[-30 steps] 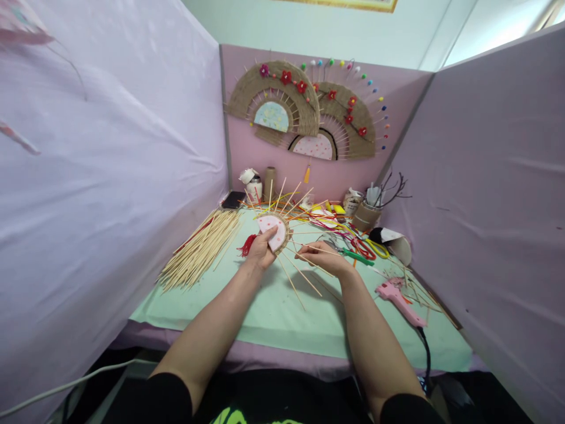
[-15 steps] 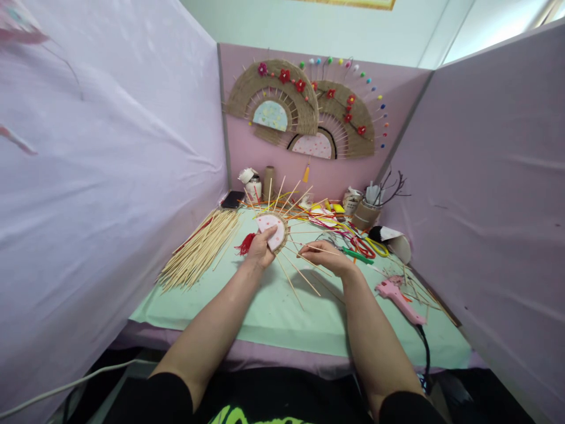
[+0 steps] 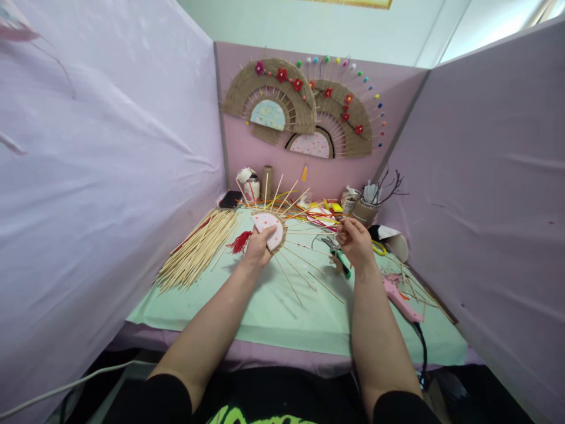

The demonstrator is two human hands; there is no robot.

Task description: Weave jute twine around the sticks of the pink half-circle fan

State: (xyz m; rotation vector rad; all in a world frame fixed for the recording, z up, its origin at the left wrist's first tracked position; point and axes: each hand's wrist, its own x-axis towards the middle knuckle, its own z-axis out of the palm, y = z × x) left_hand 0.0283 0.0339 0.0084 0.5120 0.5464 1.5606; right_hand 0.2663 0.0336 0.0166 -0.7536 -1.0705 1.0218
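Note:
My left hand (image 3: 258, 248) grips a half-round fan (image 3: 274, 237) by its flat side, thumb on the pink-dotted white face. Thin wooden sticks (image 3: 289, 280) radiate from its twine-wound curved edge. A red tassel (image 3: 239, 242) hangs by its left end. Raised right of the fan, my right hand (image 3: 355, 240) is closed in a pinch near the outer tips of the sticks; what lies between the fingertips is too fine to make out. Just below and left of it lie green-handled pliers (image 3: 339, 259), partly behind the hand.
A pile of wooden sticks (image 3: 198, 250) lies at left, near a dark phone (image 3: 231, 199). Coloured pipe cleaners (image 3: 320, 217) lie behind the fan. A pink glue gun (image 3: 399, 300) with a black cord lies at right. Two finished fans (image 3: 276, 73) hang on the back panel.
My right hand has moved from beside the lower sticks up and to the right, turning upright, still pinched. My left hand keeps hold of the fan, which has shifted slightly left.

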